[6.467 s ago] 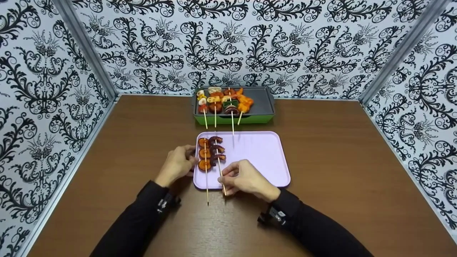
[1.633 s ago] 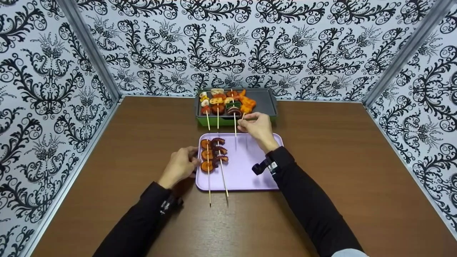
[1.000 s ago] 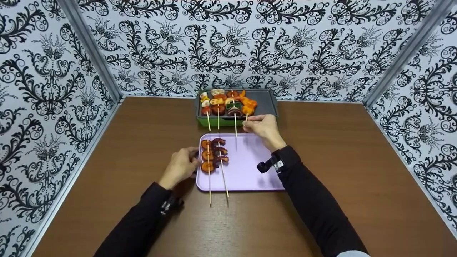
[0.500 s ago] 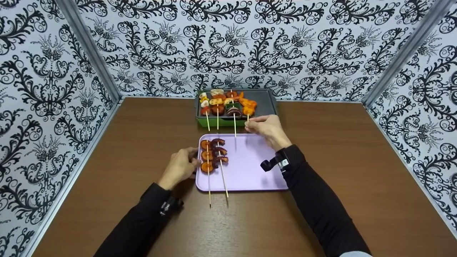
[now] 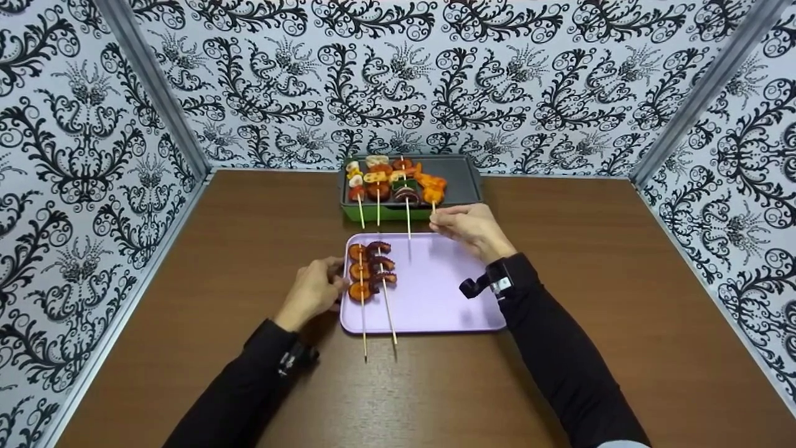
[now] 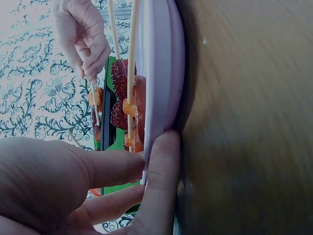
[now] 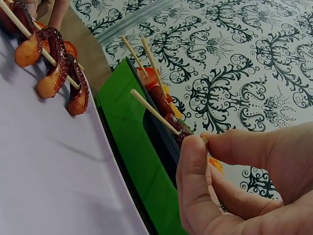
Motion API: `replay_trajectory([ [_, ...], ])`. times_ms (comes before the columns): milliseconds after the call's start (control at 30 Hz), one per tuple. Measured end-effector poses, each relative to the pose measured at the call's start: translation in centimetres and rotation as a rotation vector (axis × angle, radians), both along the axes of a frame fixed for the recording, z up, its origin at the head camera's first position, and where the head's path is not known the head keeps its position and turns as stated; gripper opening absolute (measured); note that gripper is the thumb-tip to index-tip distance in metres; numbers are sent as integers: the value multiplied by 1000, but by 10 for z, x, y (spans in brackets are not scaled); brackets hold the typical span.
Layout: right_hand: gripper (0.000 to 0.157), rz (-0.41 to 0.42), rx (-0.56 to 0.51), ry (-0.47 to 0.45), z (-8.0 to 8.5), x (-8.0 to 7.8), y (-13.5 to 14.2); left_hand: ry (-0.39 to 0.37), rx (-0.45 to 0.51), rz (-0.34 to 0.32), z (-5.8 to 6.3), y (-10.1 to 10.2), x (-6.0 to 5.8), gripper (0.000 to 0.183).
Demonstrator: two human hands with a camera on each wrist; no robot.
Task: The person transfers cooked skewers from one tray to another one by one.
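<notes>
My left hand (image 5: 314,289) pinches the left rim of a lilac tray (image 5: 448,298), thumb and fingers on either side of the rim in the left wrist view. With thumb and fingertips, my right hand (image 5: 472,229) pinches the stick end of an orange food skewer (image 5: 433,188) at the front of a green grill (image 5: 385,213). The orange pieces lie on the grill's dark plate. On the tray's left side lie an octopus tentacle skewer (image 5: 382,264) and a skewer of round orange slices (image 5: 360,271), side by side, their sticks crossing the front rim.
Left of the orange skewer on the grill lie three more: a mixed skewer (image 5: 406,186), one with pale and brown pieces (image 5: 377,178) and one with white and red pieces (image 5: 355,182). Their sticks overhang the front. Patterned walls (image 5: 404,87) enclose the brown table (image 5: 261,211).
My right hand has let go of the tentacle skewer on the tray and moved up to the grill. It now pinches the orange skewer, shifted slightly right. My left hand stays at the tray.
</notes>
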State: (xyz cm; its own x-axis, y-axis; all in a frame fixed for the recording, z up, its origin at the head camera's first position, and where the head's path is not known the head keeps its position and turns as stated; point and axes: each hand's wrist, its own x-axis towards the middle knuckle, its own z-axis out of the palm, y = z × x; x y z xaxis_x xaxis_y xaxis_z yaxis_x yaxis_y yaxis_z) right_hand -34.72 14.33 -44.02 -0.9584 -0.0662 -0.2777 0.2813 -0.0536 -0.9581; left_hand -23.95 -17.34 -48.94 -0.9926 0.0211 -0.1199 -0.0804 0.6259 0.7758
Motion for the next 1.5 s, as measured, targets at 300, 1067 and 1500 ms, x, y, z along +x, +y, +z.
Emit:
replay_trajectory([
  [300, 46, -4, -48, 17, -5, 4, -2, 55, -68, -8, 0, 0, 2, 47],
  [1067, 47, 5, -67, 66, -11, 22, 12, 19, -4, -13, -1, 0, 0, 49],
  [1500, 39, 41, 20, 66, -14, 47, 19, 26, 3, -14, -2, 0, 1, 49],
])
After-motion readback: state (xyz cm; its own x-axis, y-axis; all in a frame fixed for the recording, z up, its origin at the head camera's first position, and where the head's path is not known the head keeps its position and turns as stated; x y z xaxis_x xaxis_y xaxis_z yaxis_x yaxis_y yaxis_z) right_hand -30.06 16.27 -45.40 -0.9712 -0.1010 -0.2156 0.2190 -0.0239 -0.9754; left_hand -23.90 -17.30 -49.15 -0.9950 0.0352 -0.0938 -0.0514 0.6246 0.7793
